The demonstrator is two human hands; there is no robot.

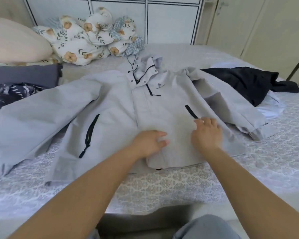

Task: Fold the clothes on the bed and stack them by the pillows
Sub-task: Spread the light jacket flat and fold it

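A light grey hooded jacket [117,107] with black zips lies spread face up across the bed, sleeves out to both sides. My left hand [149,143] rests on its lower front near the hem, fingers slightly curled and apart. My right hand [207,132] lies flat on the jacket's right front, just below a black pocket zip, fingers spread. Neither hand grips the cloth. A beige pillow [16,42] sits at the far left. Folded dark grey cloth [24,75] and a dark patterned garment [12,93] lie beside it.
A floral quilt bundle [91,37] is heaped at the head of the bed. A black garment [248,81] and a white one [273,111] lie at the right. The patterned bedsheet [179,185] shows in front of the jacket. Cupboard doors stand behind.
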